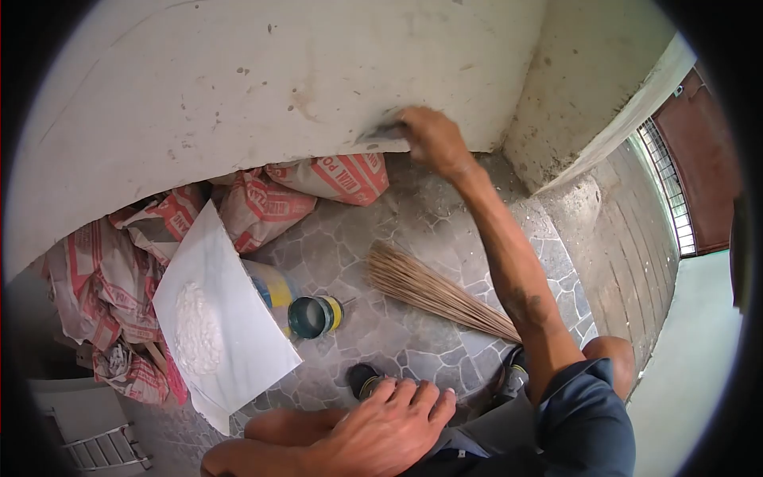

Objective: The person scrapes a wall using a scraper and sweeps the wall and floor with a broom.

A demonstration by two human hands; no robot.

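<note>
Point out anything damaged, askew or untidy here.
The off-white wall is marred by dark spots and a brownish smear; chips or stains, I can't tell. Crumpled red-and-white sacks lie heaped untidily at its foot, and a brown stick broom lies loose on the grey stone-patterned floor.

Soft light, soft shadows. White board (258, 314) left of broom (437, 290) looks bright; gate bars (668, 187) right of broom glow white. Far left of broom, dim. Right hand (433, 141) above broom blurry, its tool (385, 131) smeared. Wall (238, 95) above broom bends; black edges all round.
</note>
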